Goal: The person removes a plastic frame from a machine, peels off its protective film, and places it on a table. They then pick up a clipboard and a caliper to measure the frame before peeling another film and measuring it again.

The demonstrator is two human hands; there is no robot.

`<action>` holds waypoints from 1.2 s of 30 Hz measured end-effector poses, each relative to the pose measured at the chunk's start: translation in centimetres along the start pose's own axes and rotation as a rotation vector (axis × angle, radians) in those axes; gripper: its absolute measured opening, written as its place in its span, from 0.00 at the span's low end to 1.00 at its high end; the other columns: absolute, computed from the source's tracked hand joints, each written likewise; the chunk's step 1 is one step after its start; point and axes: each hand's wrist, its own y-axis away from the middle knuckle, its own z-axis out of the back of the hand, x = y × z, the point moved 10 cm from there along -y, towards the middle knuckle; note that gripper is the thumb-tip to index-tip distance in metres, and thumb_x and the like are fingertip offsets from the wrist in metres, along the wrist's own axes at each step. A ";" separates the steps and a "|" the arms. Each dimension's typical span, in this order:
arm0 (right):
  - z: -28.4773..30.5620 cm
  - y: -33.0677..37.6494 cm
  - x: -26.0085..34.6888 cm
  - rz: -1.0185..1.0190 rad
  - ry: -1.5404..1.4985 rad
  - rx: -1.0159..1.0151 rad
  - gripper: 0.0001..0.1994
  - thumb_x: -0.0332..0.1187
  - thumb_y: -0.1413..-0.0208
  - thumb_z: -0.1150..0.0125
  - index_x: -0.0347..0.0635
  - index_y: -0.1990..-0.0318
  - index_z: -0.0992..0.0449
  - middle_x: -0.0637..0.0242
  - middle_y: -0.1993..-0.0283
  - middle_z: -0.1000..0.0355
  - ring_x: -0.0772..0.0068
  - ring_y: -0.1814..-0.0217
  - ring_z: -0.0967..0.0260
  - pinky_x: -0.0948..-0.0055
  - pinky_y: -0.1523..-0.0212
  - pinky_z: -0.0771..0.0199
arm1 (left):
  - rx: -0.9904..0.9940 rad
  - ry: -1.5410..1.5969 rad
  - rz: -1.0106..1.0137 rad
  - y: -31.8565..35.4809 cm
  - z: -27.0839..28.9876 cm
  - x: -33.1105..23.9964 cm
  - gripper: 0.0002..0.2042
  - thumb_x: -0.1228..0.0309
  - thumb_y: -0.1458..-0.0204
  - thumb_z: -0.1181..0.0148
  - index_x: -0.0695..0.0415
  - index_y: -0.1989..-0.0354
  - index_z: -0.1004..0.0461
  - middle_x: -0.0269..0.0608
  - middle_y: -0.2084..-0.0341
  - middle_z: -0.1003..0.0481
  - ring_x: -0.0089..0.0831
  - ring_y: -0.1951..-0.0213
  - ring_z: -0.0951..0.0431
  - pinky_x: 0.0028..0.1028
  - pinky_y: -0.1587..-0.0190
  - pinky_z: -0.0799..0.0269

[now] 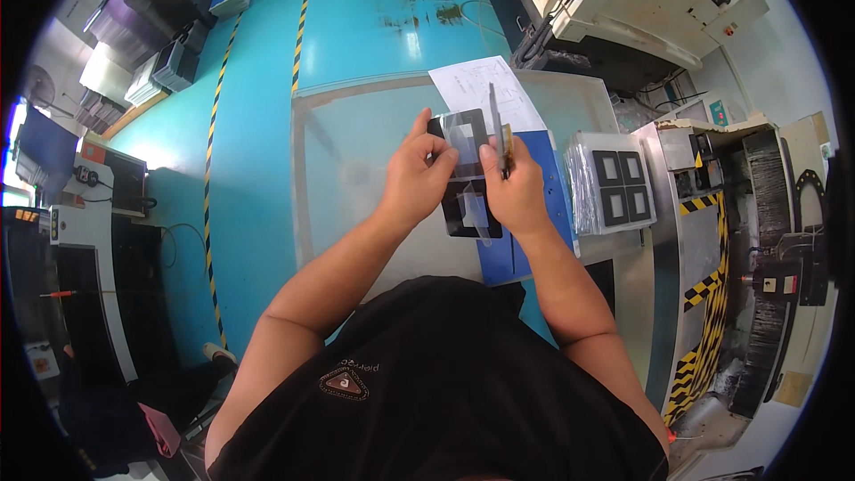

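Observation:
Both my hands hold a flat black panel (467, 214) with rectangular windows and a shiny clear film, above a grey metal table (356, 151). My left hand (417, 174) grips the panel's upper left edge, thumb lying across its face. My right hand (512, 187) holds its right edge and also pinches a thin blade-like tool (495, 120) with a yellowish handle, pointing up and away from me. The panel's lower part shows between my wrists.
A white paper sheet (485, 89) and a blue mat (534, 214) lie on the table behind the panel. A stack of bagged black panels (614, 187) sits to the right. Machines with yellow-black hazard stripes (704, 294) stand right; a teal floor (258, 125) lies left.

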 end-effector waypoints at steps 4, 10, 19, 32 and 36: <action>0.6 -0.1 -1.0 -0.031 -0.091 -0.039 0.12 0.37 0.38 0.42 0.34 0.61 0.29 0.60 0.75 0.29 0.71 0.75 0.33 0.71 0.71 0.32 | 0.034 -0.019 0.001 0.0 0.2 -0.8 0.05 0.73 0.49 0.40 0.62 0.71 0.24 0.71 0.36 0.42 0.46 0.31 0.41 0.30 0.50 0.31; 1.1 -0.1 -0.7 -0.083 -0.144 -0.026 0.13 0.38 0.37 0.42 0.34 0.59 0.28 0.64 0.73 0.29 0.77 0.72 0.34 0.73 0.68 0.31 | 0.035 0.203 -0.063 0.2 0.2 0.0 0.12 0.70 0.50 0.36 0.60 0.59 0.29 0.71 0.33 0.50 0.52 0.29 0.48 0.37 0.41 0.36; 1.9 -0.3 3.0 0.015 -0.105 -0.056 0.11 0.35 0.37 0.42 0.33 0.62 0.30 0.58 0.73 0.28 0.72 0.74 0.32 0.71 0.70 0.31 | 0.098 -0.129 -0.288 3.8 -1.3 -4.5 0.22 0.69 0.57 0.27 0.57 0.56 0.31 0.65 0.30 0.56 0.54 0.27 0.57 0.41 0.33 0.49; 2.8 -0.7 4.2 -0.030 -0.192 -0.027 0.14 0.38 0.37 0.41 0.33 0.57 0.29 0.67 0.74 0.30 0.81 0.73 0.36 0.77 0.71 0.34 | 0.179 0.064 -0.044 3.7 -0.9 -2.9 0.12 0.74 0.51 0.32 0.60 0.74 0.32 0.43 0.60 0.29 0.29 0.65 0.30 0.27 0.62 0.32; 2.9 -0.7 4.3 -0.019 -0.177 -0.018 0.14 0.38 0.37 0.41 0.33 0.57 0.29 0.67 0.74 0.30 0.82 0.73 0.36 0.77 0.71 0.34 | 0.209 0.094 0.069 3.8 -1.0 -2.0 0.10 0.72 0.47 0.34 0.60 0.73 0.31 0.35 0.76 0.30 0.20 0.74 0.35 0.25 0.72 0.35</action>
